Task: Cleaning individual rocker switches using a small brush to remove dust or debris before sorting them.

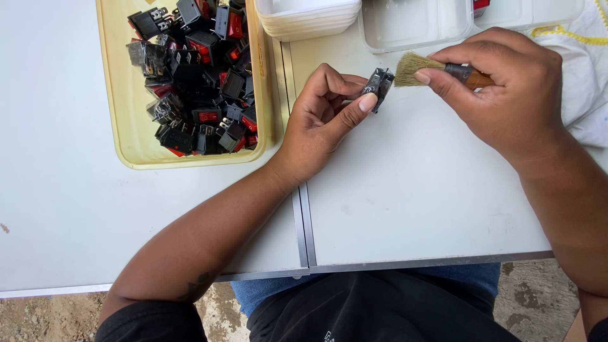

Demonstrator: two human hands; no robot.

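While the left hand (323, 117) pinches a small black rocker switch (378, 87) above the white bench (411, 190), the right hand (506, 88) grips a wood-handled brush (437, 68), tan bristles touching it. Risk: the smooth plastic could slip from the fingertip pinch. Beyond: a translucent yellow tray (126, 149) of angular black-red switches (196, 82).

Table: two white tabletops (411, 190) meet at a metal seam (303, 221).
Floor: bare, sandy ground (44, 316) near.
Light: even daylight.
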